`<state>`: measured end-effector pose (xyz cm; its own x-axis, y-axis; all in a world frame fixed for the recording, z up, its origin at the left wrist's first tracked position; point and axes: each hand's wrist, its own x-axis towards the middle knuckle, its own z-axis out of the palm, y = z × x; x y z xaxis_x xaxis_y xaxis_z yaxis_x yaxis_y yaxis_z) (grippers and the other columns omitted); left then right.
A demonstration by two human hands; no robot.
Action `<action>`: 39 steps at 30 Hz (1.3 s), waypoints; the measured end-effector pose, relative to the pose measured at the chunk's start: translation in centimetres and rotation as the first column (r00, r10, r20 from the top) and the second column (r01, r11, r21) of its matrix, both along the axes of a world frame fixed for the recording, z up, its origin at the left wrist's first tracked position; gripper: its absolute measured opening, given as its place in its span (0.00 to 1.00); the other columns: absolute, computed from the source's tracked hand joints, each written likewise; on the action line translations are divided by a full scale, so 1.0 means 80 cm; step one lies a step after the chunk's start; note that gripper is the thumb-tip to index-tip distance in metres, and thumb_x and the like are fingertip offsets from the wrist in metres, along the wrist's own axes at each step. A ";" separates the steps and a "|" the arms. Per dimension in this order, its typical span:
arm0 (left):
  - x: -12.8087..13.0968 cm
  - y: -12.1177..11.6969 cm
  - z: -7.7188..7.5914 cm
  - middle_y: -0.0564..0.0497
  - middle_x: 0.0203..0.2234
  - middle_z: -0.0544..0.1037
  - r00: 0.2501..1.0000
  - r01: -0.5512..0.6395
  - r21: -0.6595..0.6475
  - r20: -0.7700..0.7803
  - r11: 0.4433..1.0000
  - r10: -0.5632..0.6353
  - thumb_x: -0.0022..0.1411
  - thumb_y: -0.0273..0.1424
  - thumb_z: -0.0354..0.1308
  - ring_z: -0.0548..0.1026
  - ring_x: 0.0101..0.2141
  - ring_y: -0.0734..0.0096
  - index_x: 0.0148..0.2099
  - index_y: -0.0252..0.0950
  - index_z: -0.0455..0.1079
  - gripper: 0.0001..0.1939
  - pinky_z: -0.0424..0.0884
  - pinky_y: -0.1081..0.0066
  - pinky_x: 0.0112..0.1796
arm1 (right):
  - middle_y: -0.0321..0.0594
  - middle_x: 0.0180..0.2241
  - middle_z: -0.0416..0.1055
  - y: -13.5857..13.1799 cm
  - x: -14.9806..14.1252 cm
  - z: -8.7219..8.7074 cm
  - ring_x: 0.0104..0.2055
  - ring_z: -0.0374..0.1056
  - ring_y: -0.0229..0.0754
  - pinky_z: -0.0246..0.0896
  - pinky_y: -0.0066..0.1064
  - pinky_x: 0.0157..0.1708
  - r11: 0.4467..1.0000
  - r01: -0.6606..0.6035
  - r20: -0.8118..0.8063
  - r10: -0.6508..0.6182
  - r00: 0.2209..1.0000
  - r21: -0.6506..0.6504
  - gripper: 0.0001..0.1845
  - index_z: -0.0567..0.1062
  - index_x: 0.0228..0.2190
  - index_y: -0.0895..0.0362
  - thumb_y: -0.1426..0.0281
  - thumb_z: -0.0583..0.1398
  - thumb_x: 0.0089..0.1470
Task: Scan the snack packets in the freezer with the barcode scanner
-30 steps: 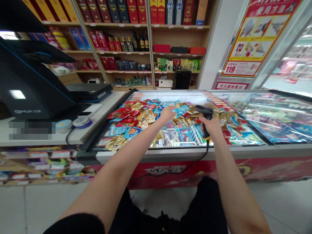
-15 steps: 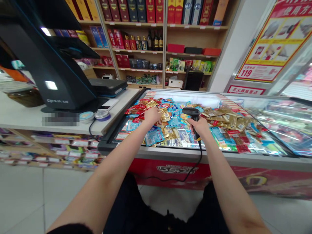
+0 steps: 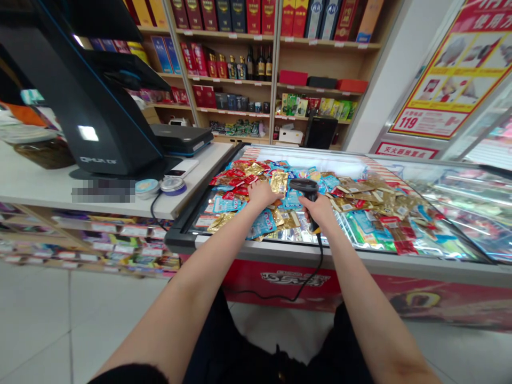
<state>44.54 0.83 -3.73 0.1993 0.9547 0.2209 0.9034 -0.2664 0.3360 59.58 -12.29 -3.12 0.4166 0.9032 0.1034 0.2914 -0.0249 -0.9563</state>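
Note:
My right hand (image 3: 321, 211) is wrapped round the grip of a black barcode scanner (image 3: 304, 185), whose head points left. A cable hangs from its handle. Just left of the scanner, my left hand (image 3: 262, 193) is closed at the edge of a gold snack packet (image 3: 279, 182), which stands tilted up toward the scanner. My left fingertips are partly hidden behind the hand. Under and around both hands lie red packets (image 3: 234, 178), blue packets (image 3: 229, 204) and more gold packets, loose on the glass top of a chest freezer (image 3: 294, 248).
To the left, a counter (image 3: 36, 186) carries a black checkout machine (image 3: 116, 128), a phone (image 3: 182, 168) and two round tins. Brown and gold packets (image 3: 372, 194) cover the freezer's right part. The scanner cable (image 3: 320, 261) loops down the freezer front. Shelves of boxes and bottles stand behind.
My left hand has shifted right with the gold packet, which now shows its face beside the scanner. My right hand has brought the scanner slightly left, closer to the packet.

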 end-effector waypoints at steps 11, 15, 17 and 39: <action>-0.013 0.021 0.001 0.51 0.27 0.79 0.854 0.053 -0.021 0.520 0.998 -0.035 0.54 0.25 0.63 0.79 0.35 0.63 0.29 0.39 0.66 0.08 0.73 0.67 0.42 | 0.28 0.16 0.65 -0.010 0.007 0.003 0.14 0.61 0.37 0.58 0.27 0.14 0.999 -0.038 -0.011 0.038 0.999 -0.002 0.11 0.67 0.30 0.53 0.63 0.64 0.50; -0.023 0.024 0.003 0.58 0.19 0.71 0.596 0.128 -0.156 0.801 0.979 0.050 0.48 0.21 0.64 0.74 0.25 0.71 0.28 0.38 0.64 0.11 0.72 0.71 0.33 | 0.30 0.13 0.64 -0.015 0.004 0.007 0.13 0.60 0.37 0.58 0.28 0.15 0.999 -0.051 0.078 0.052 0.996 -0.018 0.11 0.67 0.29 0.53 0.63 0.64 0.52; -0.027 0.023 0.005 0.59 0.19 0.71 0.472 0.183 -0.178 0.878 0.967 0.072 0.46 0.20 0.64 0.72 0.23 0.74 0.28 0.37 0.66 0.11 0.72 0.73 0.31 | 0.30 0.13 0.64 -0.017 0.002 0.009 0.12 0.60 0.38 0.57 0.28 0.16 0.998 -0.046 0.132 0.050 0.990 -0.033 0.11 0.68 0.29 0.53 0.62 0.63 0.52; -0.033 0.010 0.007 0.56 0.20 0.74 0.283 0.236 -0.205 0.950 0.950 0.135 0.48 0.23 0.66 0.72 0.22 0.77 0.25 0.34 0.67 0.09 0.75 0.73 0.32 | 0.37 0.21 0.72 -0.022 -0.014 0.015 0.25 0.72 0.46 0.64 0.30 0.26 0.999 -0.019 0.361 0.027 0.932 -0.027 0.11 0.74 0.36 0.56 0.63 0.64 0.52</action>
<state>41.90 1.64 -3.20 0.0758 0.9961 0.0459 -0.1199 -0.0366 0.9921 58.46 -14.02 -1.94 0.3340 0.9160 0.2222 0.6175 -0.0345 -0.7858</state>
